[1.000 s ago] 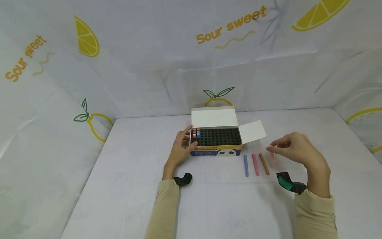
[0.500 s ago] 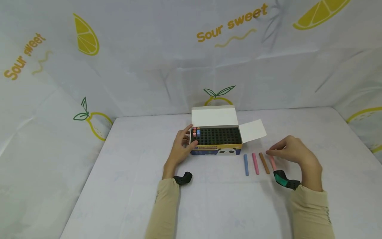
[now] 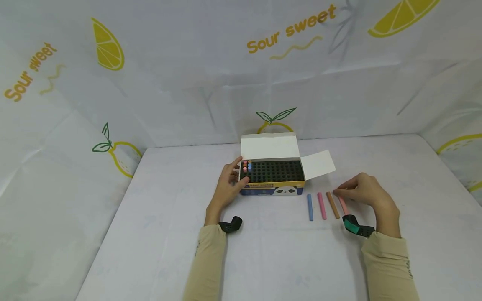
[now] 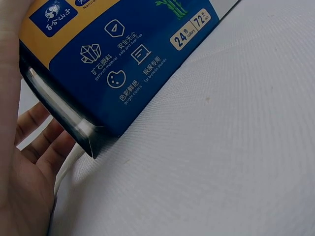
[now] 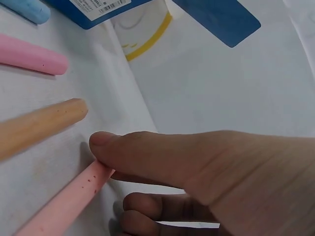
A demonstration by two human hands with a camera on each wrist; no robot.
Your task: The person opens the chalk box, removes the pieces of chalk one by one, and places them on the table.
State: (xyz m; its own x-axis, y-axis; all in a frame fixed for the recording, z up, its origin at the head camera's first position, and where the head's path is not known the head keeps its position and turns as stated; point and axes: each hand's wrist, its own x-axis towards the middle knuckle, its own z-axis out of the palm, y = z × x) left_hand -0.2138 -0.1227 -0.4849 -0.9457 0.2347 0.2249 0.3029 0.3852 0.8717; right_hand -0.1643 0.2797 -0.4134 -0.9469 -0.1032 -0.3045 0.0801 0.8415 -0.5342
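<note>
My left hand holds the left end of a chalk box, thumb at the front and index finger at the back. Its lid is up, and several colored chalk sticks stand in the left columns of the black holder. To the box's right, my right hand pinches the far end of a light pink chalk stick between thumb and finger, low over the table. Left of it lie a brown chalk stick, a deeper pink chalk stick and a blue chalk stick.
The box's side flap sticks out to the right, above the row of chalk. A white cloth covers the table, and a lemon-printed cloth hangs behind it.
My right hand has moved left with the light pink chalk stick, bringing it close beside the brown one. The left hand has stayed on the box.
</note>
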